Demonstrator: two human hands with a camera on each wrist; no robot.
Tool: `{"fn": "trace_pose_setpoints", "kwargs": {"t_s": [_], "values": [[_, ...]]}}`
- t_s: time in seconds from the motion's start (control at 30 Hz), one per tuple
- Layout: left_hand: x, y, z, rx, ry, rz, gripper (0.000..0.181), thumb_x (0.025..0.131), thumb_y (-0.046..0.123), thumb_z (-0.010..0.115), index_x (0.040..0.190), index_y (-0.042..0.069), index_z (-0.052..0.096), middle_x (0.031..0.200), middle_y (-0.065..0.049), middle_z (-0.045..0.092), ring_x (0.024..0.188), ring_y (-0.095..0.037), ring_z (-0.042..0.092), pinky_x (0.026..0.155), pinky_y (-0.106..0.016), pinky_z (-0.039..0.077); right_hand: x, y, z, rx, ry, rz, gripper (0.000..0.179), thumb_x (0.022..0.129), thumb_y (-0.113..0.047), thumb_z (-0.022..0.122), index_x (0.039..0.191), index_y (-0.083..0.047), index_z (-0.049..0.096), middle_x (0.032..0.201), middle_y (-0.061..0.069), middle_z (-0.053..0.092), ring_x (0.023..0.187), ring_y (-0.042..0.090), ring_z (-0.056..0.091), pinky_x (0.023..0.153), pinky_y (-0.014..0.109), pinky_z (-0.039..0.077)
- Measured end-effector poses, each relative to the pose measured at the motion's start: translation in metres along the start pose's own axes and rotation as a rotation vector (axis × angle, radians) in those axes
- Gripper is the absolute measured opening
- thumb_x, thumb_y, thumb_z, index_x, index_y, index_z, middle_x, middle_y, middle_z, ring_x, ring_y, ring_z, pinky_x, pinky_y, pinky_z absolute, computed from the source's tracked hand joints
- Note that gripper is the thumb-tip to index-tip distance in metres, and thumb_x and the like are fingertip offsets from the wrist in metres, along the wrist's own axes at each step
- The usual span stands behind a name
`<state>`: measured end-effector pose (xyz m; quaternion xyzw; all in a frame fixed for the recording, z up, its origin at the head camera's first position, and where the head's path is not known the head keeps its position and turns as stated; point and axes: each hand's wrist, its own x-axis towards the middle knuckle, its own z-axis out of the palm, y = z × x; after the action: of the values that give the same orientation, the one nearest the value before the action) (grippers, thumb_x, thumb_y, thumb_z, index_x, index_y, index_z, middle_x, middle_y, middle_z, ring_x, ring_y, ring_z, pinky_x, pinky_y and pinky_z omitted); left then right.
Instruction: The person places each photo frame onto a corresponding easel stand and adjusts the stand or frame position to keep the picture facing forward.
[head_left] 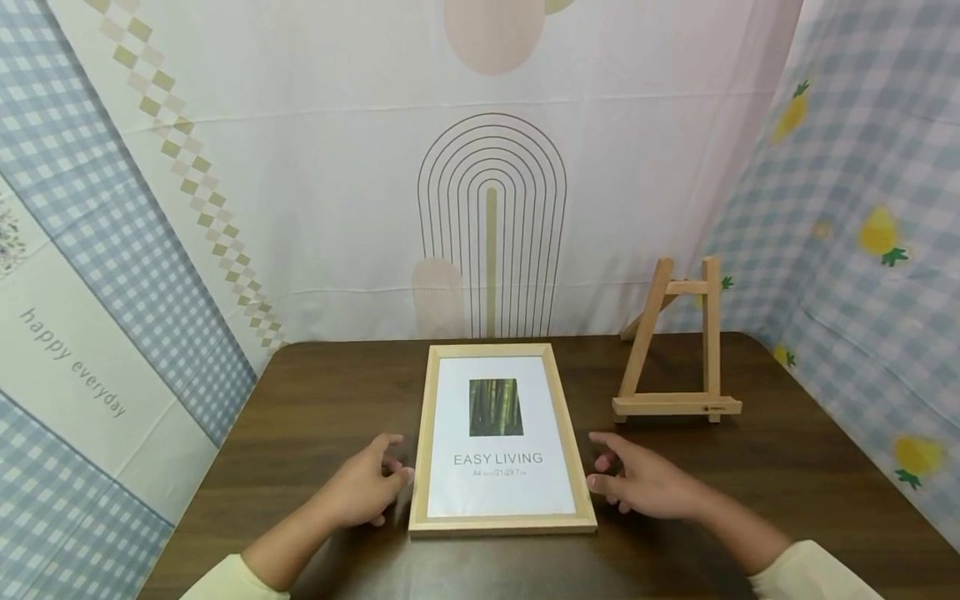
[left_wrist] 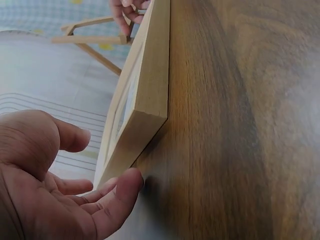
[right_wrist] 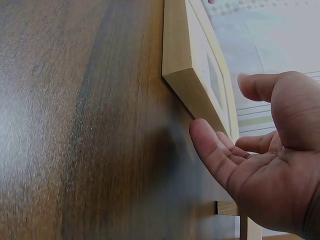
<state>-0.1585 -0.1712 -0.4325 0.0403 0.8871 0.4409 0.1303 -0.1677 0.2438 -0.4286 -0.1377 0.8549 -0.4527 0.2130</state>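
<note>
A light wooden picture frame (head_left: 495, 524) lies flat on the dark table, its white insert printed with a bamboo picture and the words EASY LIVING. Beside its left edge is my left hand (head_left: 369, 483), fingers loosely bent, holding nothing. My right hand (head_left: 645, 479) is at the frame's right edge in much the same pose. The left wrist view has the left hand (left_wrist: 60, 185) with thumb and fingers apart around the frame's side (left_wrist: 135, 135). In the right wrist view, the right hand (right_wrist: 270, 160) is close to the frame's side (right_wrist: 200, 95); whether fingertips touch it I cannot tell.
A small wooden easel (head_left: 675, 404) stands upright at the back right of the brown table (head_left: 322, 392). Behind the table hangs a pale patterned cloth (head_left: 337, 208), with checked cloths (head_left: 862, 292) at both sides.
</note>
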Motion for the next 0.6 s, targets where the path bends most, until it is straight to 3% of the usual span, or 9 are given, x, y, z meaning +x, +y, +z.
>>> {"fn": "trace_pose_setpoints", "kwargs": {"t_s": [0.3, 0.6], "values": [[0.001, 0.002, 0.005, -0.048, -0.021, -0.003, 0.059, 0.099, 0.017, 0.066, 0.148, -0.004, 0.041, 0.116, -0.018, 0.065, 0.054, -0.024, 0.061, 0.045, -0.037, 0.057, 0.005, 0.0, 0.007, -0.007, 0.012, 0.036, 0.083, 0.098, -0.029, 0.072, 0.155, 0.009, 0.026, 0.117, 0.015, 0.055, 0.082, 0.026, 0.062, 0.063, 0.039, 0.058], [0.002, 0.002, 0.008, -0.051, -0.04, -0.001, 0.058, 0.099, 0.016, 0.066, 0.148, -0.006, 0.042, 0.109, -0.014, 0.065, 0.061, -0.023, 0.062, 0.047, -0.037, 0.057, 0.01, 0.0, 0.013, 0.036, 0.016, 0.018, 0.076, 0.1, -0.024, 0.07, 0.153, 0.012, 0.028, 0.114, 0.014, 0.054, 0.081, 0.026, 0.062, 0.062, 0.04, 0.058]]}}
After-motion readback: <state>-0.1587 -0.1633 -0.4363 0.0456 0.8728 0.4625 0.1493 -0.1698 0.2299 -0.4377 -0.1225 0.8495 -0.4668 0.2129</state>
